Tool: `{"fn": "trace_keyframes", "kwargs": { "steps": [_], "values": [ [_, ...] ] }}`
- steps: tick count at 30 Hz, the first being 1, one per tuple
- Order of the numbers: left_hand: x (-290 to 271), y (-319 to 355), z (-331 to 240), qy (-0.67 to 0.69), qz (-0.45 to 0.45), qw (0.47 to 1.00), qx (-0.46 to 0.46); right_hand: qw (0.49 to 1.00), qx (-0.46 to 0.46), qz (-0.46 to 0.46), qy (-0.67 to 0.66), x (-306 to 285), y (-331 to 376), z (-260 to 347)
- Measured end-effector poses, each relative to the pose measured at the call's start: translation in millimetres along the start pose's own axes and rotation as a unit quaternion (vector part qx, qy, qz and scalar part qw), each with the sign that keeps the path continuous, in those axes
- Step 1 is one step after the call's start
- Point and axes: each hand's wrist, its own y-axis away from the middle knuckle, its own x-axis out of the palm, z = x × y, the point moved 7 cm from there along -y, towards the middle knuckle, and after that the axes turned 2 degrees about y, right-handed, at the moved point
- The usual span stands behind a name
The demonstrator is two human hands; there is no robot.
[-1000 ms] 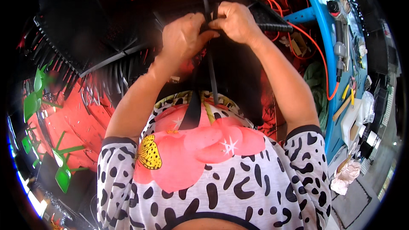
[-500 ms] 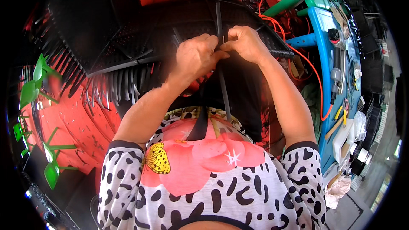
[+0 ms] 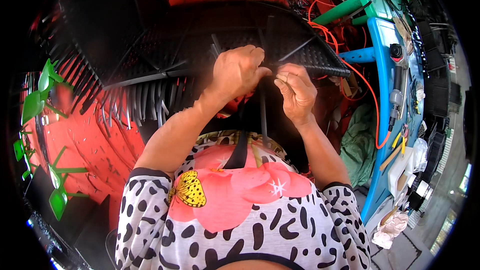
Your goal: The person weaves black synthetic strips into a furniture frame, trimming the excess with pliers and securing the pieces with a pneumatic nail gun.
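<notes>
A large dark frame with black weaving point(image 3: 165, 45) spans the space before me, loose black strips point(image 3: 142, 102) hanging along its near edge. At its near middle, my left hand point(image 3: 237, 70) is closed with the thumb pressed toward the fingers, beside a narrow black strip point(image 3: 263, 115) running down toward my lap. That strip appears to pass through its grip, though the fingers partly hide it. Just to the right and a little nearer, my right hand point(image 3: 299, 92) has its fingers curled into a pinch. Whatever lies between them is too dark to make out.
On the right, a blue stool point(image 3: 380, 70) carries a power tool point(image 3: 396, 77) with an orange cable point(image 3: 367, 100). A green stool point(image 3: 345, 7) stands beyond it. Green chairs point(image 3: 57, 190) are at the left, over a red floor covering point(image 3: 100, 155) strewn with black scraps.
My right hand has drawn back toward me and slightly right, away from the upright strip. My left hand has shifted slightly right and stays closed.
</notes>
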Motion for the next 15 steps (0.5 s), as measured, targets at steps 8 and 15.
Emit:
{"fn": "trace_keyframes", "kwargs": {
  "steps": [8,15],
  "values": [
    [3,-1,5,0.012,0.039,0.999,-0.031,0.860,0.298,-0.073,-0.408,25,23,-35],
    [9,-2,7,0.025,0.037,0.998,-0.047,0.700,0.472,-0.174,-0.507,34,43,-29]
  ]
}}
